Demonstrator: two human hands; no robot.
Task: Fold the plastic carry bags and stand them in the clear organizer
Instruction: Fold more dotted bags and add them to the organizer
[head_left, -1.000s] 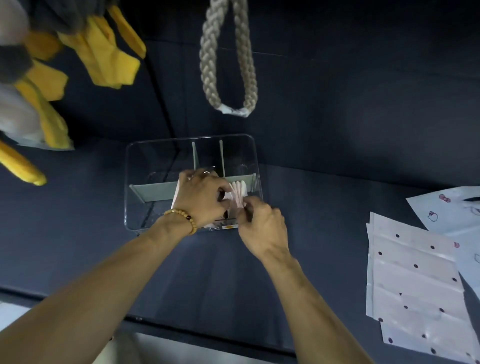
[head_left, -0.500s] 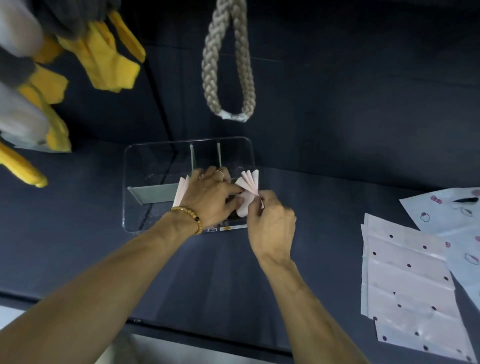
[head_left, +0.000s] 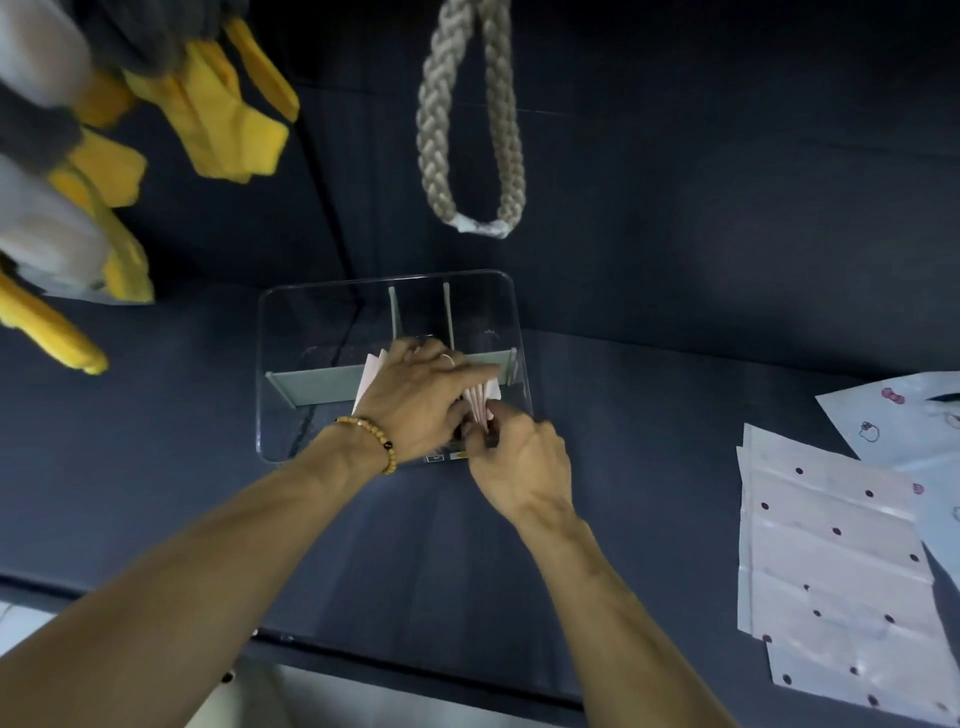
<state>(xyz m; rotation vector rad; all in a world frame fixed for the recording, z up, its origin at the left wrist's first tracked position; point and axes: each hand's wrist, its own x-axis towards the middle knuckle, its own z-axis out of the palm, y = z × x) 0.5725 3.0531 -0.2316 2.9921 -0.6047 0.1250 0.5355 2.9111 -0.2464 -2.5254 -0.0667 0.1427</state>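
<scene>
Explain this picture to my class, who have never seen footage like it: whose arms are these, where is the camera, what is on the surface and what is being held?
No machine is here: these are a person's two bare arms, filmed by a wide-angle camera worn on their head, looking forward and down. On the dark surface stands a clear organizer with grey dividers. The left hand, with a bead bracelet at its wrist, lies over folded pink bags standing in the front compartment. The right hand pinches the near edge of more folded pink bags there. To the right lie flat dotted bags, not yet folded. A braided rope loop and yellow cloth items hang behind.
</scene>
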